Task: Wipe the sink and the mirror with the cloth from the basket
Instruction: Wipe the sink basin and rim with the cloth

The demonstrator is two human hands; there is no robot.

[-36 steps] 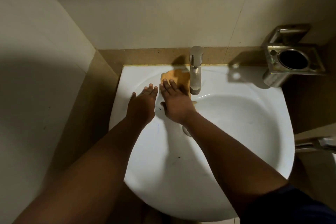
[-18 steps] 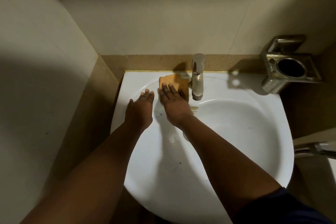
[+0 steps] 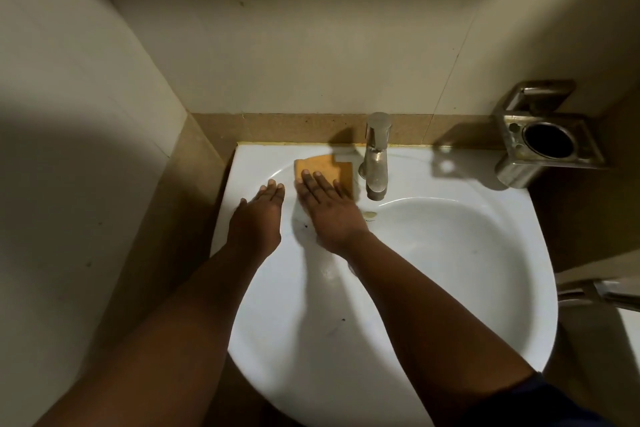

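Right hand (image 3: 329, 211) flat, fingers straight and together, pressing the orange cloth (image 3: 320, 168) onto the back-left rim of the white sink (image 3: 450, 253), just left of the metal tap (image 3: 375, 156). Left hand (image 3: 258, 218) flat on the rim beside it, fingers straight, holding nothing. Steel cup holder (image 3: 543, 146) on the wall at right.

- The cloth (image 3: 325, 168) lies on the back rim of the sink (image 3: 433, 340), left of the tap (image 3: 375, 156).
- The right hand (image 3: 330, 210) lies on the cloth; the left hand (image 3: 258, 218) is just left of it.
- A metal holder (image 3: 543, 146) is behind the sink, on the right.
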